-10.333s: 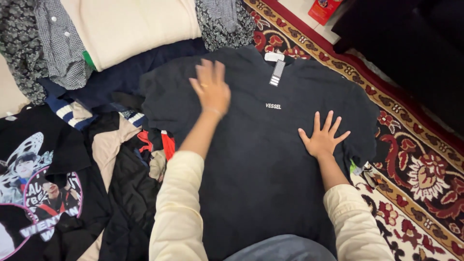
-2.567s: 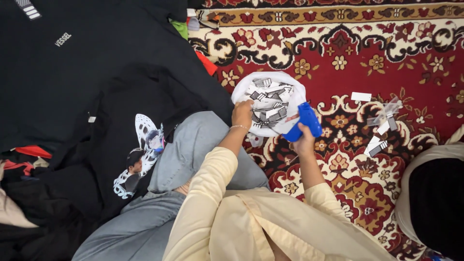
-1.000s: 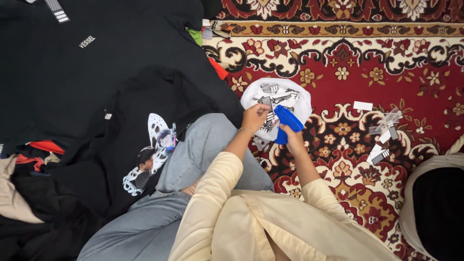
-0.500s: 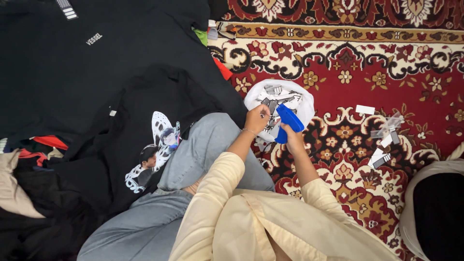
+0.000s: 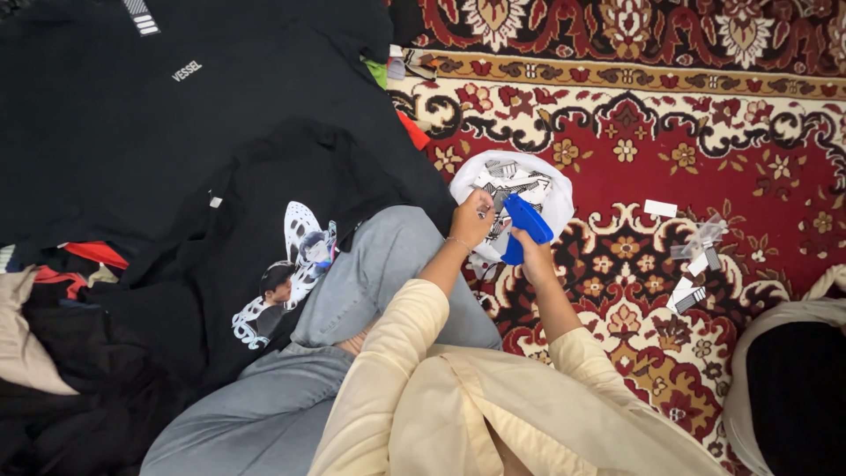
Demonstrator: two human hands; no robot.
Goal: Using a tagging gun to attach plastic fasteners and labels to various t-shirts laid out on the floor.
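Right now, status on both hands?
Left hand pinching tags in white bag. Right hand gripping blue tool. Loose tags on rug, nothing blocking.

Two hands, left (image 5: 473,220) and right (image 5: 534,257), one blue tool (image 5: 526,226), one white bag (image 5: 514,183), two black shirts (image 5: 132,115).

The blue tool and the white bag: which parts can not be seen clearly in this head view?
- Blue tool: the grip is hidden inside the right hand.
- White bag: what is inside is too small to tell.
- Left hand: what its fingers pinch is too small.
- Black shirt: cut off by the top edge.
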